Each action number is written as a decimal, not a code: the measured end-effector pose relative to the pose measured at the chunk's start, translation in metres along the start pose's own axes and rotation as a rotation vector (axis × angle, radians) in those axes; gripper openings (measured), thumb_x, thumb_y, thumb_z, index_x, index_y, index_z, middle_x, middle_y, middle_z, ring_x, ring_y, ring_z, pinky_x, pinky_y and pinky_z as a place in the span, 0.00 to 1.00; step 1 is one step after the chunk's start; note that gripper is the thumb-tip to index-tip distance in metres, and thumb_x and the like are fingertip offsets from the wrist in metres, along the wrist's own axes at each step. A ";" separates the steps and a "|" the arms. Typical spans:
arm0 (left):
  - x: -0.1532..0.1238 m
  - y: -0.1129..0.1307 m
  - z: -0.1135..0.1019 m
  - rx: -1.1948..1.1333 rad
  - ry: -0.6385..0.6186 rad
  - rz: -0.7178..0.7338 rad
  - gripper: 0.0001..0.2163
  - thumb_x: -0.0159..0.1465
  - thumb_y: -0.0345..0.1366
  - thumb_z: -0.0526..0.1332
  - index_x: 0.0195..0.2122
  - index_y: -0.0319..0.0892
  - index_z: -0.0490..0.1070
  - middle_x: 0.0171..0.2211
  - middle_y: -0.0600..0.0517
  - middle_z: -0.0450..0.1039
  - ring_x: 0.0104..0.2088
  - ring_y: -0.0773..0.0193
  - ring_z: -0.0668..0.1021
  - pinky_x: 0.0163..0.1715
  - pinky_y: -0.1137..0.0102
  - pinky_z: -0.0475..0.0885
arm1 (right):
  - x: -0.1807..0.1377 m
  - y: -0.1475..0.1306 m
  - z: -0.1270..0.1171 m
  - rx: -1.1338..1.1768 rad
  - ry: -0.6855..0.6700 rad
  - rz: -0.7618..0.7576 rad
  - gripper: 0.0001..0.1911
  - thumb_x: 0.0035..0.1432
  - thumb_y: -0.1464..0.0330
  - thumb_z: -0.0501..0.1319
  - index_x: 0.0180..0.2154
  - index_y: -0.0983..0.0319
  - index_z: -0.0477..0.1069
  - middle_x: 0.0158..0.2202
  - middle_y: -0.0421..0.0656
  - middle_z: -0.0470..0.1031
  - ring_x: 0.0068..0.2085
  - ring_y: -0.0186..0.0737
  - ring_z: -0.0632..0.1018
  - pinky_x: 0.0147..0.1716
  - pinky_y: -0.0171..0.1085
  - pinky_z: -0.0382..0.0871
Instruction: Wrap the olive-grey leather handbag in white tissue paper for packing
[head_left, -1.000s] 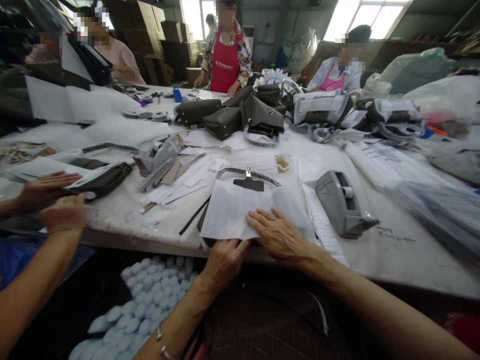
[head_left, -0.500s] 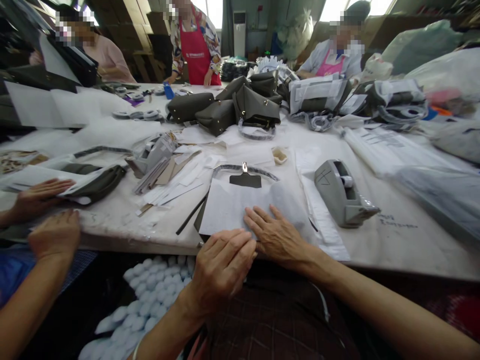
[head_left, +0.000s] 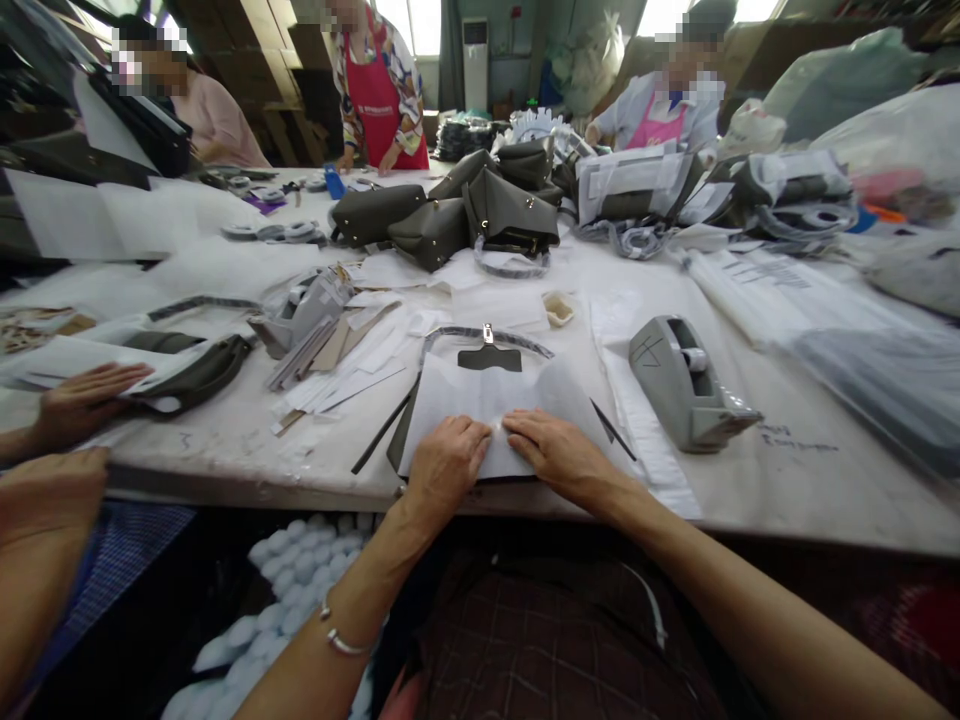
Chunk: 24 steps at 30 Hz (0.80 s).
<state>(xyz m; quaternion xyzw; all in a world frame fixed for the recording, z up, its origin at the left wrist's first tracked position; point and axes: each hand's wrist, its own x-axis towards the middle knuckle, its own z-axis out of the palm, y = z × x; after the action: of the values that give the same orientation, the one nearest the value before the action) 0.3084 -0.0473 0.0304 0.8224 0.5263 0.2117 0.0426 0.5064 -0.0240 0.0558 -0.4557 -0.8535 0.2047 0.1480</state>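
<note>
From the head view, my left hand [head_left: 444,462] and right hand [head_left: 561,458] press flat, gripping nothing, on the white paper [head_left: 487,405] at the table's six o'clock edge, wrapping the bag underneath; I judge folding comes next.

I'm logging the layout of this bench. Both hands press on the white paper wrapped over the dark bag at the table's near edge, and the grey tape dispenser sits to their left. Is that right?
Not quite. In the head view the left hand and right hand do press on the white paper over the dark bag, but the grey tape dispenser sits to their right, not left.
</note>
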 end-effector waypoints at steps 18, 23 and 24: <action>-0.005 -0.001 0.012 0.096 0.111 0.195 0.09 0.69 0.26 0.55 0.47 0.41 0.72 0.50 0.48 0.76 0.40 0.60 0.76 0.42 0.64 0.72 | 0.012 0.005 0.006 -0.065 0.062 -0.048 0.09 0.65 0.70 0.61 0.44 0.62 0.78 0.44 0.44 0.81 0.47 0.40 0.78 0.53 0.37 0.68; -0.001 0.001 0.008 0.105 0.010 0.145 0.09 0.68 0.25 0.56 0.46 0.40 0.71 0.37 0.49 0.78 0.36 0.58 0.75 0.38 0.64 0.72 | 0.012 0.000 0.006 -0.202 -0.029 -0.047 0.12 0.68 0.69 0.57 0.41 0.61 0.80 0.43 0.45 0.81 0.46 0.41 0.77 0.50 0.38 0.68; 0.001 0.003 0.006 0.112 -0.028 0.121 0.08 0.67 0.24 0.56 0.44 0.40 0.71 0.34 0.49 0.77 0.36 0.57 0.75 0.37 0.64 0.71 | 0.013 -0.003 0.004 -0.250 -0.070 -0.046 0.12 0.68 0.69 0.56 0.40 0.61 0.80 0.42 0.45 0.81 0.45 0.43 0.77 0.49 0.39 0.68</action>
<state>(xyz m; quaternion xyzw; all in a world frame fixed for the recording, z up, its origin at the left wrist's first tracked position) 0.3134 -0.0466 0.0265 0.8567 0.4859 0.1728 -0.0089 0.4952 -0.0152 0.0545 -0.4435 -0.8872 0.1091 0.0650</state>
